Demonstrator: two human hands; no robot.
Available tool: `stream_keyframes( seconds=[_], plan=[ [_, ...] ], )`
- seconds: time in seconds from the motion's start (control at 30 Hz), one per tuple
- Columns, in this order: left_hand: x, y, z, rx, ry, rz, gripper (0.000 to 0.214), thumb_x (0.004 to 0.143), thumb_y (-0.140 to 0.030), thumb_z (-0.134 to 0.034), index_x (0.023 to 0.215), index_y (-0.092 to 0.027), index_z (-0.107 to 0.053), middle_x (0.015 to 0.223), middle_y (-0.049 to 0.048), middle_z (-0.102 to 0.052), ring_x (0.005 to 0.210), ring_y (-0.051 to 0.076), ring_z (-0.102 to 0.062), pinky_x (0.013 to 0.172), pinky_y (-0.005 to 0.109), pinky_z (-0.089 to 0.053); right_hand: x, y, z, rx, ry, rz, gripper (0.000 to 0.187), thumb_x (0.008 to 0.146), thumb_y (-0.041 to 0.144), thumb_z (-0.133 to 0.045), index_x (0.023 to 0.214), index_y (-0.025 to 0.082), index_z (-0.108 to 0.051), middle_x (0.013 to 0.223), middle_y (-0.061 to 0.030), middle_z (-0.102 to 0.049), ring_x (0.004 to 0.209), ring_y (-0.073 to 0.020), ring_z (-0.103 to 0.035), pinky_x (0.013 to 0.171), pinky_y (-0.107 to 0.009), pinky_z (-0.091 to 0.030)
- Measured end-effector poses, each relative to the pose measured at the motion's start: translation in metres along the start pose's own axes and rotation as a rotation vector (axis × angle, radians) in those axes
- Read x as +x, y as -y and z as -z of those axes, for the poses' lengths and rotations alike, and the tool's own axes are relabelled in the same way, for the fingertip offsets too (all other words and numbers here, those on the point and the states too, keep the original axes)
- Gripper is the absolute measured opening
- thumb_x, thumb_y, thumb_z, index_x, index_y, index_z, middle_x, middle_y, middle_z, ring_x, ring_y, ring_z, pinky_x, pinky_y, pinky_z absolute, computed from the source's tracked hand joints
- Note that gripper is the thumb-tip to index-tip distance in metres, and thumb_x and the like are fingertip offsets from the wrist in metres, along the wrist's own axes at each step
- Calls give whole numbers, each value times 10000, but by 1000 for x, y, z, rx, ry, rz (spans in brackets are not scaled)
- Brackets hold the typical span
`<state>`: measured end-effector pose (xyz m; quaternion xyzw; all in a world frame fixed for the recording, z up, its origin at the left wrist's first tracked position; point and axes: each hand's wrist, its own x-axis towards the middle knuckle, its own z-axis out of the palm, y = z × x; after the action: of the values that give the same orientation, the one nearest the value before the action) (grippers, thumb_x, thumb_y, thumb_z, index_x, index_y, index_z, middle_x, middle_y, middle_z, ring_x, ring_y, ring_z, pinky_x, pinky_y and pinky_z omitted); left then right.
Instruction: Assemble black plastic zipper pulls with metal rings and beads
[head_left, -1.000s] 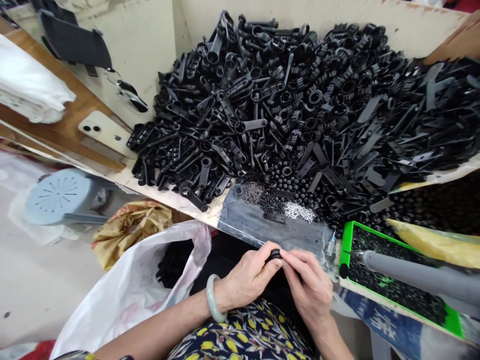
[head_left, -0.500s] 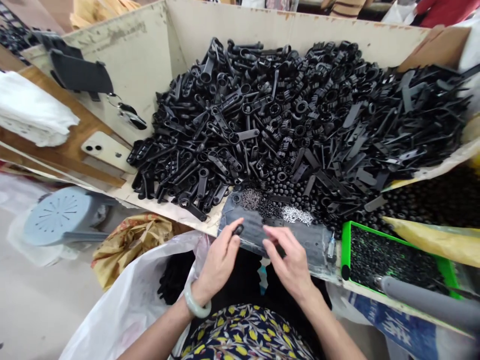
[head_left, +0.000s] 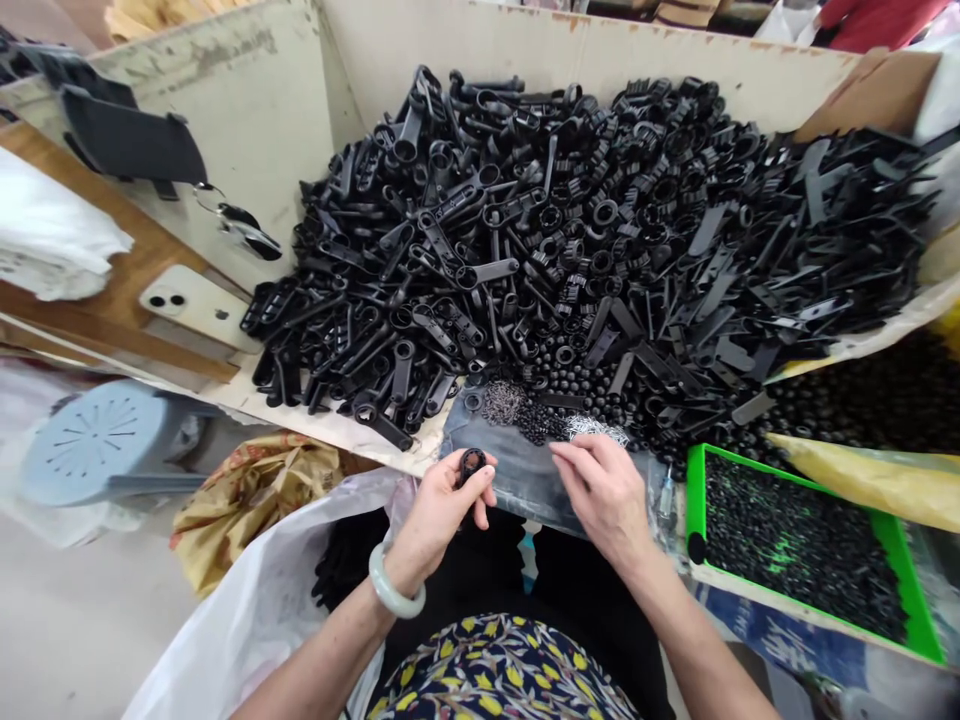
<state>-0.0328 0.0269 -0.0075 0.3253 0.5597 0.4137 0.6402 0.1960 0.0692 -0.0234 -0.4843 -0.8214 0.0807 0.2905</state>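
My left hand (head_left: 450,500) is closed round a black plastic part with a ring-shaped end (head_left: 472,462); the ring faces up between thumb and fingers, and the rest is hidden in the palm. To its right, my right hand (head_left: 606,490) hovers over the dark work mat (head_left: 517,470). Its thumb and fingertips are drawn together, and whether anything small sits between them is hidden. Just beyond those fingertips lie a pile of small black pieces (head_left: 535,424) and a pile of silvery white pins (head_left: 592,428), partly covered by the hand. Small brownish metal pieces (head_left: 501,403) lie farther left.
A big heap of black plastic parts (head_left: 525,230) fills the walled bench. At right stands a green tray (head_left: 697,500) of tiny black pieces, beside a small screwdriver (head_left: 666,492). A phone (head_left: 199,308) lies left; a white bag (head_left: 247,600) hangs below, near a blue stool (head_left: 94,440).
My left hand has turned the black part so its ring shows. My right hand has moved right and forward, its fingers closing. The grey cylinder over the green tray has gone from there.
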Motion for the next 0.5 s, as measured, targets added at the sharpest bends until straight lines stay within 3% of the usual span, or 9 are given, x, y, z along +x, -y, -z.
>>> stream_keyframes(
  seconds=[0.13,0.27,0.37,0.5],
  plan=[
    [3,-2,-2,4,42,53,339,941,-443,-671,1088,-141,-622,676,-25,-660,454,75,-537,516,215,-392,41,24,-27,-117,107,129,192,1062,220,-549,1082,221,-740,949,-62,-680,869,-218,-553,787,-380,-389],
    [1,-3,3,-90,43,110,452,824,-386,-810,1160,-171,-598,742,-73,-578,508,54,-478,510,206,-399,58,28,-48,-234,195,141,192,1068,268,-548,1061,208,-730,946,-72,-672,892,-237,-525,795,-390,-338],
    [-2,-6,6,-140,94,143,500,791,-382,-846,1167,-177,-587,819,-63,-564,564,54,-495,545,218,-425,60,25,-50,-237,199,90,174,1062,287,-570,1024,199,-715,952,-69,-670,900,-233,-526,790,-376,-321],
    [-3,-7,8,-136,118,172,486,811,-412,-830,1149,-170,-578,766,-68,-546,563,60,-487,550,224,-417,63,23,-46,-251,216,88,174,1053,254,-573,951,200,-702,918,-57,-668,880,-227,-522,776,-378,-307]
  ],
)
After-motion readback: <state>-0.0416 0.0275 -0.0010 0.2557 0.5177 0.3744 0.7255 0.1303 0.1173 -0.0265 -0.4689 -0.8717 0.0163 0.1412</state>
